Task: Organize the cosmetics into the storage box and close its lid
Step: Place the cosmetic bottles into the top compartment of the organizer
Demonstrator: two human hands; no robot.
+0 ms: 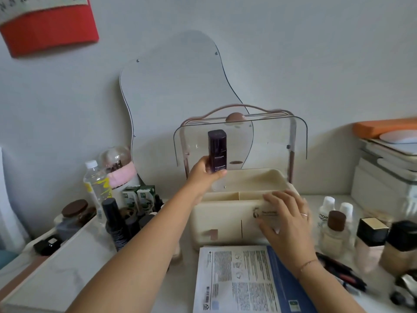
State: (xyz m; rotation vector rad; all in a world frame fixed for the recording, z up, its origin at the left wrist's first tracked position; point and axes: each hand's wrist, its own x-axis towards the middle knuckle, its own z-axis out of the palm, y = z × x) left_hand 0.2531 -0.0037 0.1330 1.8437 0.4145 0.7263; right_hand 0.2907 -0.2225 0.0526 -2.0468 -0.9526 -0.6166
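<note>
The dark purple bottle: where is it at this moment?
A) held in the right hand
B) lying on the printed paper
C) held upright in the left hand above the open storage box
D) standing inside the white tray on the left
C: the left hand grips the dark purple bottle upright above the open storage box, while the right hand rests on the box's front.

**Counter and what stands on it**

The pale counter (187, 279) carries a cream storage box (225, 222) toward its back edge, a printed sheet (237, 279) at the front edge, bottles (334, 231) toward the right side, and a white tray (67, 267) on the left.
</note>
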